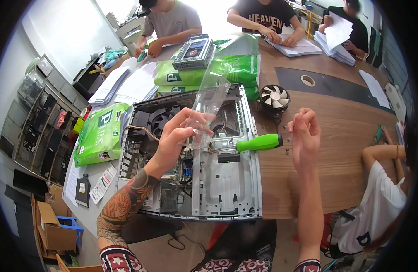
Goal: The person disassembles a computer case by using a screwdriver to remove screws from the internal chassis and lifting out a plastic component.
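My left hand (175,140) is closed on a clear plastic sheet-like piece (212,96), raised over an open desktop computer case (225,195). On the case's metal frame lies a screwdriver (259,143) with a bright green handle, its shaft pointing left beneath my left hand. My right hand (305,136) is lifted above the wooden table, right of the screwdriver, with fingertips drawn together; whatever they may pinch is too small to make out. Below it, a few tiny screws (287,152) lie on the table. Inside the case, a black fan (159,120) and circuit boards show.
A cooling fan (274,97) stands beyond the case's right side. Green paper packs (236,68) carry a metal drive unit (193,52); another green pack (101,136) lies left. A tape roll (307,80) sits farther back. Several people work around the table (326,181).
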Demonstrator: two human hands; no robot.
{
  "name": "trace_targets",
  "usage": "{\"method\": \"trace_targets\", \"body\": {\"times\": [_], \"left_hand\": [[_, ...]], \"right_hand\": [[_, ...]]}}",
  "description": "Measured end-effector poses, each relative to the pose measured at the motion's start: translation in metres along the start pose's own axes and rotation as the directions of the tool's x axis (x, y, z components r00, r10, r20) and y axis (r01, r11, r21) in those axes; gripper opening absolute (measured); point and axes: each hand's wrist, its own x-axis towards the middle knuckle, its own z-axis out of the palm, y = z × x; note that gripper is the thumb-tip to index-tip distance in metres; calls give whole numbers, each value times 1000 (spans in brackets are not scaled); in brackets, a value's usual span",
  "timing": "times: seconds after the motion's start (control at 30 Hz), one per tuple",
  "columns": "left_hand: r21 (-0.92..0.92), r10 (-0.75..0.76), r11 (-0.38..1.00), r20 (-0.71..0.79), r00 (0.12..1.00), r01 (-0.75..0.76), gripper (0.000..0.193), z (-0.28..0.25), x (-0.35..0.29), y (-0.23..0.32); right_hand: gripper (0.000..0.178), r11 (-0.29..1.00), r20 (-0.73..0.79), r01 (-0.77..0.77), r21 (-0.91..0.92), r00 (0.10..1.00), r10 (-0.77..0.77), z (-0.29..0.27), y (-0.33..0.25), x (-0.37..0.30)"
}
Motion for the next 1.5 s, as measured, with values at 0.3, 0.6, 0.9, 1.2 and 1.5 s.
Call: {"method": "trace_targets", "body": {"times": [0.3, 0.6, 0.9, 1.2, 1.5], "left_hand": [[-4, 25, 1000, 18, 1000, -25, 35, -1, 0, -3], [-150, -58, 987, 48, 997, 64, 34, -3, 1, 2], [-160, -42, 986, 11, 999, 43, 25, -3, 2, 3], [-175, -36, 984, 14, 999, 38, 24, -3, 3, 1], [-169, -39, 985, 17, 999, 41, 23, -5, 3, 1]], "right_hand": [[29, 995, -31, 3, -102, 999, -7, 12, 0, -2], [33, 997, 16, -25, -70, 1000, 27, 5, 1, -1], [32, 991, 20, -34, -129, 999, 37, 5, -1, 0], [31, 990, -30, -70, -125, 997, 67, 13, -6, 0], [29, 985, 25, -59, -160, 998, 64, 7, 1, -1]]}}
